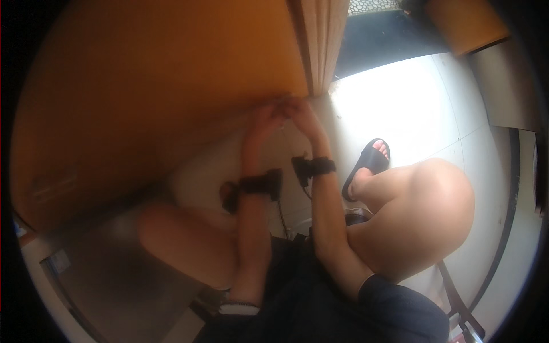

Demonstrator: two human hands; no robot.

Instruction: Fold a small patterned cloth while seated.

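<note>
A brown wooden door panel point(171, 64) stands before me, and both my hands meet at its bottom edge near the wooden door frame point(324, 47). My left hand point(266, 116) and my right hand point(301, 115) are close together, their fingers touching or overlapping. Blur and shade hide what the fingers hold, if anything. A small pale speck point(282, 126) shows just below them. Each forearm wears a black strap with a small device, the left strap point(259, 183) and the right strap point(321, 166); a thin cable hangs from each.
Light floor tiles point(429, 107) shine brightly at the right, beside a dark threshold strip point(386, 40). My black slide sandal point(373, 165) rests there. A brown leg of furniture point(450, 287) stands at the lower right. A greyish panel point(116, 266) lies at the lower left.
</note>
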